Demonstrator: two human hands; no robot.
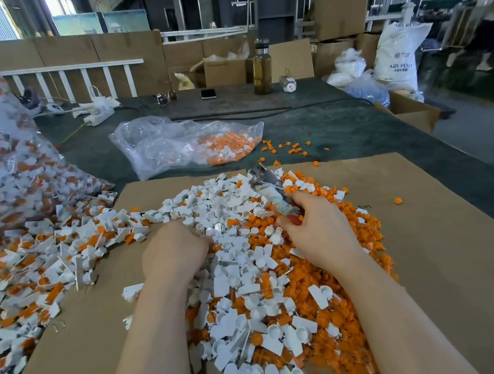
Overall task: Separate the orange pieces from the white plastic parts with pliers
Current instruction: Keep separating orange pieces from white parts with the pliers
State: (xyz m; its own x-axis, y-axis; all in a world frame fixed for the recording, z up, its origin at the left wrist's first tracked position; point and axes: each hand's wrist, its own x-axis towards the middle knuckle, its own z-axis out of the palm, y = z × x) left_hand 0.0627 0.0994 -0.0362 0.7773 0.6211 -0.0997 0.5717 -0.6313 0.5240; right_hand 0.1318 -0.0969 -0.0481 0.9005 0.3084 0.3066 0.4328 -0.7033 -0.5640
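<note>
A sheet of cardboard (427, 229) covers the near end of a dark green table (339, 122), and nearly everything that matters lies on it around the two hands. The biggest mass, left of the left hand, is a clear bag (2, 157) spilling joined orange-and-white parts across the cardboard's left edge. Between and below both hands sits the worked heap: white plastic parts (241, 260) mostly under and between the wrists, orange pieces (357, 236) banked to the right of the right hand. Beyond the pliers' tip, well apart, a smaller clear bag (186, 141) holds more parts, with a few loose orange bits on the table beside it.

The step in hand looks like fetching the next part: no piece shows between the jaws of the pliers (270, 190), and whether the jaws stand open cannot be told. The next move calls for the left hand to lift out one still-joined part and bring it up to the pliers' nose.

The right hand (314, 231) is curled round the red handles, the tool pointing away and leftward above the heap. The left hand (174, 249) lies palm down, its fingertips curled into the white parts; whether it pinches one is hidden.
</note>
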